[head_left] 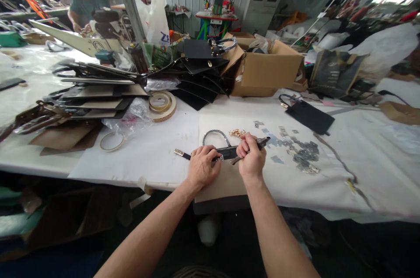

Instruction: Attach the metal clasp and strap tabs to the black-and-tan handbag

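Note:
My left hand (204, 165) presses with curled fingers on a black handbag piece (228, 152) at the table's front edge. The bag's plastic-wrapped loop handle (216, 132) stands up behind it, and a strap with a gold clasp (179, 152) sticks out left of my fingers. A small metal fitting (221, 157) shows beside my left fingertips. My right hand (252, 155) is closed in a fist around a dark, pliers-like tool (263, 141), which is partly hidden by the fingers. Gold hardware pieces (236, 133) lie just behind the bag.
Flat metal plates (305, 152) are scattered to the right, near another black bag (308, 114). Stacked bag panels (98, 90), tape rolls (162, 105) and a cardboard box (267, 70) stand farther back. A co-worker (83, 5) is at the far left.

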{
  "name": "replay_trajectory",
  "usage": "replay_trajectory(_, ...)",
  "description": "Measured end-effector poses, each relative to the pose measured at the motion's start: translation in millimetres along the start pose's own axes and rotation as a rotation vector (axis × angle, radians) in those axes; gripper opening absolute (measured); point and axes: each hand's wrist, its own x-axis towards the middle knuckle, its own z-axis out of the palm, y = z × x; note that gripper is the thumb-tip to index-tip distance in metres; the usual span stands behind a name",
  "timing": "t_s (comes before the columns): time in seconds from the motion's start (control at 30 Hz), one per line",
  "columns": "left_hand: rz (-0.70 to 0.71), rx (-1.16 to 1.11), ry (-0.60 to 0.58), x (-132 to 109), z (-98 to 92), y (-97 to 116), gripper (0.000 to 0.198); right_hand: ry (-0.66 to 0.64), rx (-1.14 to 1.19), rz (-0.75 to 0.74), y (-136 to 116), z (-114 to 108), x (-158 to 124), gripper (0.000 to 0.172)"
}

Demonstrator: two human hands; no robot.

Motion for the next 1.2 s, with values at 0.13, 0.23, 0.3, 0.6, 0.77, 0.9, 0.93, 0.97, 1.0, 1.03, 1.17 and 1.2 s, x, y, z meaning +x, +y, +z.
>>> replay_trajectory(0.13,0.010,-0.014,-0.012,-1,-0.5,-2,0.013,-0.074,-0.055,-0.104,19,-2,-1,0.039)
replay_trajectory(0.23,0.012,-0.017,-0.014,-1,-0.5,-3,0.015,-0.138,-0.072,-0.125,24,-8,-4,0.041)
replay_trajectory(0.3,0.007,-0.014,-0.022,-1,-0.5,-3,0.016,-0.168,-0.058,-0.111,21,-9,-4,0.041)
replay_trajectory(0.6,0.046,0.053,-0.061,3,-2.7,-7,0.019,-0.201,-0.097,-0.043,23,1,1,0.034)
replay_trajectory(0.77,0.051,0.012,-0.047,3,-2.0,-9,0.017,-0.168,-0.071,0.027,16,3,2,0.030)
replay_trajectory(0.9,0.016,-0.073,-0.028,4,-0.3,-13,0.014,-0.136,-0.003,0.049,5,2,0,0.030)
replay_trajectory(0.93,0.000,-0.094,-0.029,5,0.2,-14,0.013,-0.150,-0.003,0.023,3,1,-1,0.029)
replay_trajectory(0.97,-0.017,-0.112,-0.030,6,0.7,-14,0.012,-0.170,-0.007,-0.007,1,0,-2,0.029)
replay_trajectory(1.0,-0.032,-0.123,-0.033,8,1.2,-14,0.011,-0.193,-0.014,-0.031,-1,-2,-3,0.029)
replay_trajectory(1.03,-0.044,-0.128,-0.036,9,1.6,-13,0.011,-0.211,-0.024,-0.047,-2,-3,-4,0.028)
replay_trajectory(1.17,-0.062,-0.081,-0.043,12,2.5,-7,0.009,-0.277,-0.081,0.015,-5,-4,-3,0.022)
replay_trajectory(1.2,-0.055,-0.064,-0.042,12,2.6,-5,0.009,-0.281,-0.097,0.034,-5,-4,-3,0.020)
